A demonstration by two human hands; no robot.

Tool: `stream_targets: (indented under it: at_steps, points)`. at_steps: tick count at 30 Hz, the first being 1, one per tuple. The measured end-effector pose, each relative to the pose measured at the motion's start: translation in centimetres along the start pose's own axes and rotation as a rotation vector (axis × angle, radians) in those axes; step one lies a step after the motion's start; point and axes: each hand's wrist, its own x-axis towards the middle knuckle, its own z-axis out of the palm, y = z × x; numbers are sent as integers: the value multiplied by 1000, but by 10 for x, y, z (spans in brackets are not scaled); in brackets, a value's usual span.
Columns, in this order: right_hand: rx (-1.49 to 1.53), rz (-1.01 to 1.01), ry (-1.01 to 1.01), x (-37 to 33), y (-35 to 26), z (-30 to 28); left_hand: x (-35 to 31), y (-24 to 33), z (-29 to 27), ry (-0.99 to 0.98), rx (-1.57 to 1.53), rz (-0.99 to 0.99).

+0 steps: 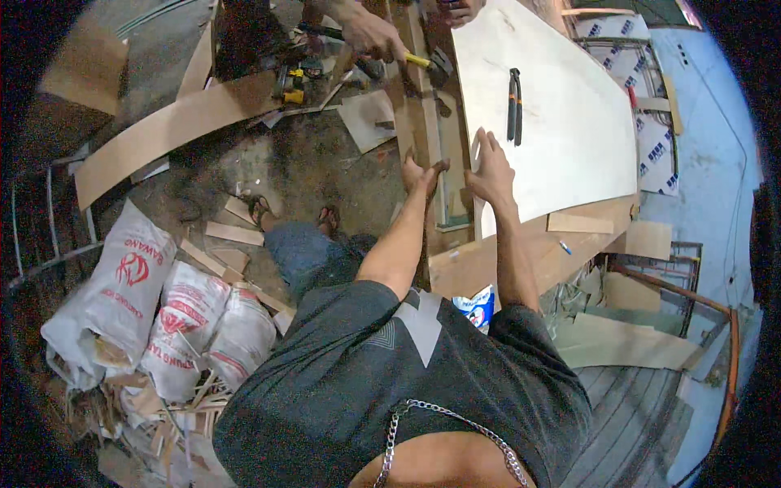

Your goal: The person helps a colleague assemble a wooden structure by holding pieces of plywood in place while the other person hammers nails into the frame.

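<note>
A long, narrow wooden frame (451,195) runs away from me, with a hollow between its boards. My left hand (417,172) is closed around its left board, the thumb toward the hollow. On the right side, my right hand (493,173) straddles the board's edge, thumb inside and fingers stretched along the white panel (561,138). Pincers with black and orange handles (514,110) lie on that panel. At the far end, another person's hand (370,34) grips a hammer with a yellow handle (420,61) over the frame. A second hand of a co-worker (460,10) rests nearby.
Filled white sacks (191,313) and wood offcuts (175,427) crowd the lower left. A curved brown board (175,126) and a yellow-and-black tool (291,85) lie at the far left. Right of the frame are a wooden strip (579,223), a marker (565,246) and a blue wall (708,154).
</note>
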Motion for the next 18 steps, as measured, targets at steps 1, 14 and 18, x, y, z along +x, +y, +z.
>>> stream_targets:
  at_steps: [1, 14, 18]
  points:
    - [-2, 1, -20, 1, -3, -2, 5, -8, 1, 4, -26, -5]
    - [-38, -21, -10, 1, 5, 2, 39, -61, 24, -100, -393, 77]
    - [2, 11, 30, -4, 14, -1, 3, -21, 18, -31, -138, 128]
